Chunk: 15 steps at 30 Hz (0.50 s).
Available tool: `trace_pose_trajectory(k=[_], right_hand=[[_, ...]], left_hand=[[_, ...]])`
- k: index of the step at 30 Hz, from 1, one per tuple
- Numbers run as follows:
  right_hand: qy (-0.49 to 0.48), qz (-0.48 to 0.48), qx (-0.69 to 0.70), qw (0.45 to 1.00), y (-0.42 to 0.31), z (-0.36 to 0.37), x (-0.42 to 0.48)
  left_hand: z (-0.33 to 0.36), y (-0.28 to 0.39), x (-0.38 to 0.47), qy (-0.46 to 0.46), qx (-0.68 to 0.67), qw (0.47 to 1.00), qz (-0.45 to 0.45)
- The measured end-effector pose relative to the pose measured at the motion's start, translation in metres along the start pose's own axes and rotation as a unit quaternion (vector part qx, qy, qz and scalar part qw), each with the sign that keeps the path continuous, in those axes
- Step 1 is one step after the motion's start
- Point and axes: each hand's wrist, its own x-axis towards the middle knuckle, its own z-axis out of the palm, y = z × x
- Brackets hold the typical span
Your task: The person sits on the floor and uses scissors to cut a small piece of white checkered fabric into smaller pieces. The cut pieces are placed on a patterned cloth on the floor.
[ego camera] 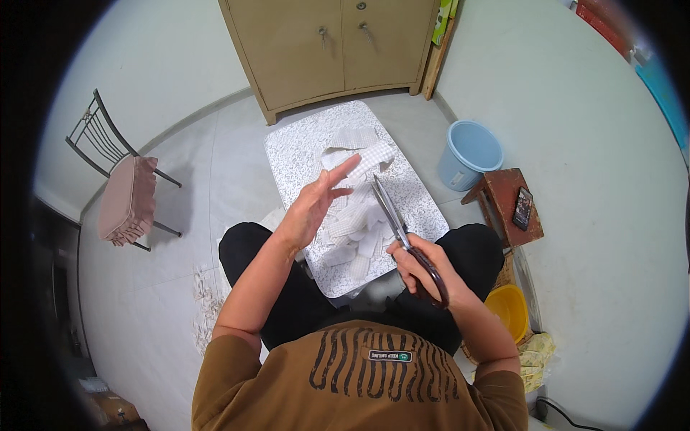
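Observation:
My right hand (423, 264) grips a pair of large scissors (389, 204) by dark handles, with the long metal blades pointing away from me and nearly together. My left hand (315, 202) is raised over the low table (415, 199), fingers apart and palm turned toward the scissors. Just past its fingertips is a checked fabric piece (377, 157); whether a finger touches it I cannot tell. Several pale cut fabric pieces (353, 226) lie in a loose heap on the speckled tabletop below my hands. Another checked strip (353, 138) lies farther back.
Beyond the table stands a metal cabinet (334, 48). To the right are a blue bucket (469, 156), a wooden stool (501, 199) bearing a phone (523, 209), and a yellow basin (506, 312). Left are a chair (126, 199) and fabric scraps (205, 307) on the floor.

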Motion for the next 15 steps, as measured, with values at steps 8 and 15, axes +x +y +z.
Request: trace_pose_trajectory(k=[8, 15], right_hand=[[0.083, -0.044, 0.038, 0.995, 0.003, 0.025, 0.023], [-0.002, -0.039, -0.023, 0.999, -0.011, 0.002, 0.003]], left_hand=[[0.015, -0.013, -0.017, -0.029, 0.029, 0.999, 0.021], [0.022, -0.006, -0.01, 0.006, -0.362, 0.931, -0.045]])
